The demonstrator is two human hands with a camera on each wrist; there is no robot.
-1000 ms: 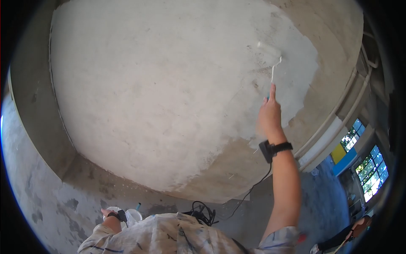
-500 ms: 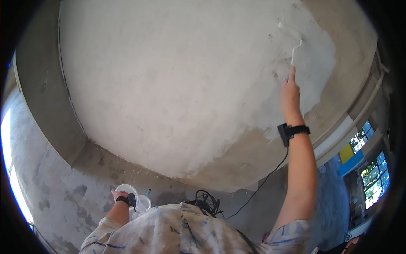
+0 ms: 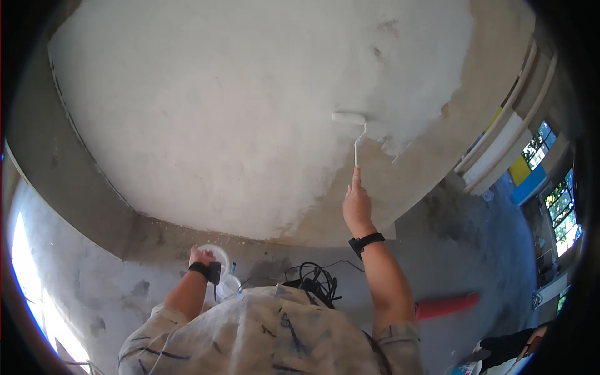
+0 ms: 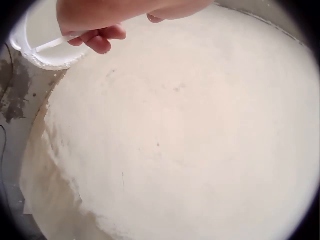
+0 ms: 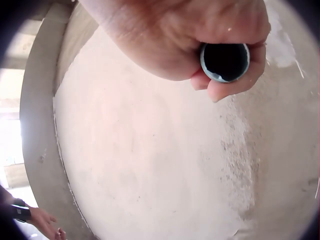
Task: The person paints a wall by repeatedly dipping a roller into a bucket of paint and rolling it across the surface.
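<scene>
My right hand (image 3: 357, 206) has come down since a second ago. It was stretched high toward the top right of the coat. Now it sits lower, fist clenched round the dark teal tubular handle (image 5: 225, 61), with the forefinger laid up along the wire. The fluffy white paint roller (image 3: 349, 118) has travelled down with it. It now lies level against the wall, at the ragged lower edge where the fresh white coat (image 3: 219, 112) gives way to bare grey concrete (image 3: 425, 181). I judge that the stroke carried paint down to that border, so the unpainted band below and to the right is what remains here. My left hand (image 3: 201, 256) has lifted too. Its fingers curl round the thin white bail of the small white plastic pail (image 4: 30, 47), held near the foot of the wall.

Nothing lies between roller and wall. A tangle of black cables (image 3: 315, 281) sits just past my shirt, and a blurred red cylinder (image 3: 447, 306) lies on the floor. Farther right, pale pipes (image 3: 500, 144) run along the wall's end and bound the stroke, with windows (image 3: 562, 212) beyond.
</scene>
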